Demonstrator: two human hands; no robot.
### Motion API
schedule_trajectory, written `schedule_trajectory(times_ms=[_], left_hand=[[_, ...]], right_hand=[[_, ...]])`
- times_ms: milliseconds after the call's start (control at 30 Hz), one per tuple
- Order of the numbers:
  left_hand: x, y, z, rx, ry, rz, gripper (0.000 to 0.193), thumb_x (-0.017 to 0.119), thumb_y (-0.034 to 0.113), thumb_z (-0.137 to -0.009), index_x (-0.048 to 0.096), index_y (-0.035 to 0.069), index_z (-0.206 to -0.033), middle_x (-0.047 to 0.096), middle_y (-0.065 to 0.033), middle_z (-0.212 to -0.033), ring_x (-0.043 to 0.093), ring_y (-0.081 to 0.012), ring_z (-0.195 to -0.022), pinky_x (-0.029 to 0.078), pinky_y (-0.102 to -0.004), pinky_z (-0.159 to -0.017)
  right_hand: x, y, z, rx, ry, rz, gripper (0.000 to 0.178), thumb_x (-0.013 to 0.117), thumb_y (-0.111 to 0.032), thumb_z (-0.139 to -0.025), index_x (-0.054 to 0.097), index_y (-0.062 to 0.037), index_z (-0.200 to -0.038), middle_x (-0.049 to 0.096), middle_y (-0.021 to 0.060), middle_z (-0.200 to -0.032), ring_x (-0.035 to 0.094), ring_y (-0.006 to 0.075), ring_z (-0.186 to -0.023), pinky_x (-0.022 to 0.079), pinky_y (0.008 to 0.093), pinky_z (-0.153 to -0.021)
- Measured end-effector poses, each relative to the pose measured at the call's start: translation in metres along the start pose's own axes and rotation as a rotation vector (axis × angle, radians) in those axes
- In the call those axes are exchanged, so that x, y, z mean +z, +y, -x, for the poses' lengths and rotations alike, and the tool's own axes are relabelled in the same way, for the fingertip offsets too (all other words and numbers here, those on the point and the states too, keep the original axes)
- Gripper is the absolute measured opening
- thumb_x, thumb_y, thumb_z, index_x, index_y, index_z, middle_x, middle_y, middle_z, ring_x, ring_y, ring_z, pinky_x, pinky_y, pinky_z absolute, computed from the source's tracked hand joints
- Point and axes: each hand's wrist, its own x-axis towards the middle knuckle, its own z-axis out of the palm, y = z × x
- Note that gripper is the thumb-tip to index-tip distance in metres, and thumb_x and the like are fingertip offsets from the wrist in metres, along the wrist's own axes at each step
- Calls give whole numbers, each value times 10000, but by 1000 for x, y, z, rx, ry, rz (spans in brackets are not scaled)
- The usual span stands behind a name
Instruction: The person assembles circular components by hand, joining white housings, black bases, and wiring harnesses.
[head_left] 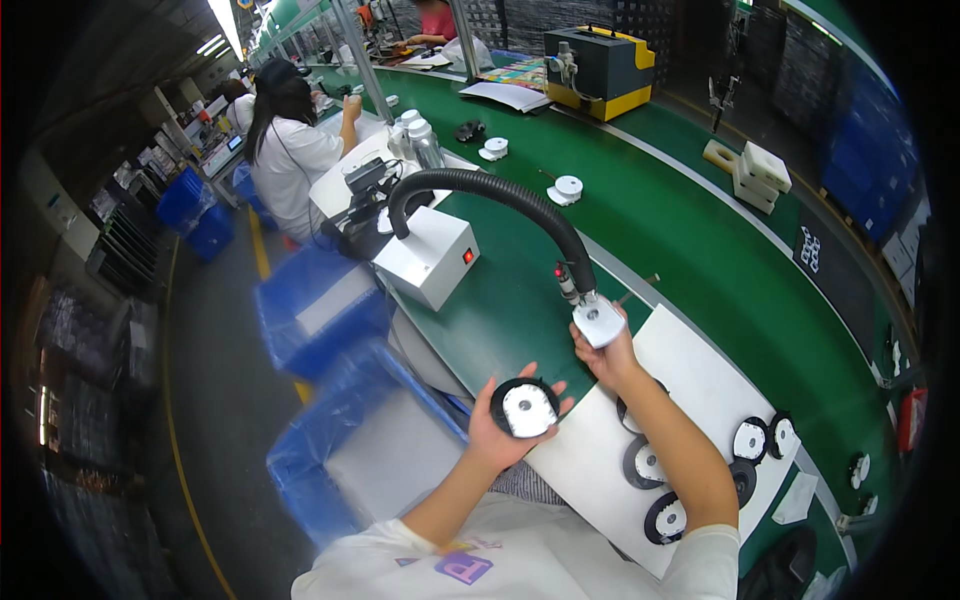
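On the upturned palm of my left hand point(497, 432) rests a round black part with a white plate point(527, 408) on its face; my fingers curl about its edge. Farther off and to the right, my right hand point(612, 355) grips a white rounded part point(598, 322), with a small dark spot at its centre. That part sits right at the end of a black corrugated hose point(520, 200), beside a small fitting with red on it; whether they touch I cannot tell. The hose arches over from a white box point(432, 258) with a lit red switch.
Several more black-and-white round parts point(665, 517) lie on the white board point(585, 452) at my right. Blue lined bins point(345, 490) stand at left. White parts point(565, 188) sit on the green belt point(660, 230) beyond. A co-worker in white point(290, 160) sits farther up the line.
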Motion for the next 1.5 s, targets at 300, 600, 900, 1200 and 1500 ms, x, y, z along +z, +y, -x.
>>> schedule_trajectory(times_ms=[300,600,900,1200,1500], left_hand=[[8,3,15,114,113,-59,609,372,569,-969,450,188,-1438,383,-272,-1474,329,-478,-1384,324,-658,-1066],[18,6,-51,194,135,-33,532,415,485,-973,522,113,-1338,469,-288,-1361,404,-456,-1304,342,-589,-1085],[40,-14,-158,60,23,8,497,417,415,-972,539,68,-1305,486,-252,-1303,454,-392,-1250,399,-539,-1055],[83,-99,-99,-152,-59,-300,572,384,495,-975,504,101,-1372,590,-211,-1247,538,-360,-1204,433,-493,-1030],[104,-138,-59,83,-300,-871,646,242,521,-1019,371,53,-1445,559,-192,-1268,526,-270,-1223,408,-400,-1050]], right_hand=[[-4,0,-18,-16,132,-66,383,323,-401,-975,569,-109,-996,566,123,-749,495,166,-535,294,256,-399],[9,-14,45,-114,-63,-205,305,303,-342,-1017,542,-228,-1169,626,125,-840,565,202,-593,312,250,-408],[39,-31,176,-362,-361,-218,414,254,-443,-1039,476,-166,-1251,587,200,-848,492,202,-581,378,279,-484],[20,-35,220,-888,-17,481,349,333,-371,-1053,453,-68,-1178,612,146,-920,609,232,-747,481,284,-620],[29,-41,236,-1297,380,1640,462,673,-302,-669,593,-90,-1071,514,91,-860,597,272,-729,478,367,-580]])
